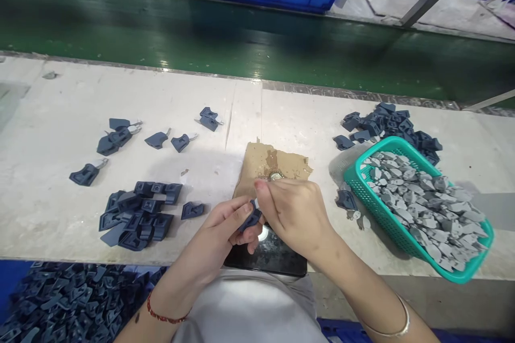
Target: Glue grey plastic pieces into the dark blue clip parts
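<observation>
In front of my body, my left hand [219, 225] is closed round a dark blue plastic part [251, 218], thumb on top. My right hand [300, 211] is pinched just above the same part. A small pale bit shows below its fingertips, but what they grip is mostly hidden. Behind the hands lies a piece of brown cardboard [257, 163] with a small round metal thing [276, 176] on it. Beneath them is a black glossy flat object [277, 257] at the table's front edge.
A teal basket [398, 236] of grey pieces [426, 198] stands right, with a pile of blue parts [390, 126] behind it. More blue parts [140, 214] lie left; several farther back carry pale pieces. A bin of parts [72, 300] sits below left. Beyond runs a green belt [140, 32].
</observation>
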Available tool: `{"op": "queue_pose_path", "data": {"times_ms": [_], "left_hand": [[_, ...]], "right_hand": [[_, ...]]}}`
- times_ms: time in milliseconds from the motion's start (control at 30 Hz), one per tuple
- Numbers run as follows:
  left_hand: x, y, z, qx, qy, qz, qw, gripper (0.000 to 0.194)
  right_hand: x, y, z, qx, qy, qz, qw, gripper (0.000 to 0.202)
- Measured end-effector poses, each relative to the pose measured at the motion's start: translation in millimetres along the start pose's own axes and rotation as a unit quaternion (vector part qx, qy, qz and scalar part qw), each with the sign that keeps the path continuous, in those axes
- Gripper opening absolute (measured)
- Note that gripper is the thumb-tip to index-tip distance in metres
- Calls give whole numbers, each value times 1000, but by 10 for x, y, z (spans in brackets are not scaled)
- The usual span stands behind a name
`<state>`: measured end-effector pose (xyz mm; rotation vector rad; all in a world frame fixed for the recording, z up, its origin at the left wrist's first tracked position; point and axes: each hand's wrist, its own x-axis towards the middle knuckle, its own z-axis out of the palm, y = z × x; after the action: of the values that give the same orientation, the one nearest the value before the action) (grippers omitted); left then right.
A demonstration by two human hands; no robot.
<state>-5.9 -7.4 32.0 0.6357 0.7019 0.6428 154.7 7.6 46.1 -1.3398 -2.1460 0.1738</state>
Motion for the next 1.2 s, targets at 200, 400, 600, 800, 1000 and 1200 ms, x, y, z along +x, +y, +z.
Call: {"op": "queue_pose_path", "data": {"times_ms": [200,400,600,800,1000,1200], "left_hand": [[-106,73,-35,212,13,12,977,41],[-205,104,-7,444,54,95,889,27],[-170,85,-11,441,43,87,892,30],[-181,21,-17,421,41,98,901,29],[-430,156,-187,466,95,105,874,31],[-877,591,-1090,585,410,258,651,33]], "right_hand": [[-38,-12,13,45,-31,87,995,58],[-39,-28,34,45,-24,33,998,57],[-50,-8,57,-30,-16,-19,999,54],[-58,-64,22,-68,-35,-1,997,52],[-125,83,-189,183,-89,53,978,49],[-579,1325,-931,-99,84,183,975,27]]}}
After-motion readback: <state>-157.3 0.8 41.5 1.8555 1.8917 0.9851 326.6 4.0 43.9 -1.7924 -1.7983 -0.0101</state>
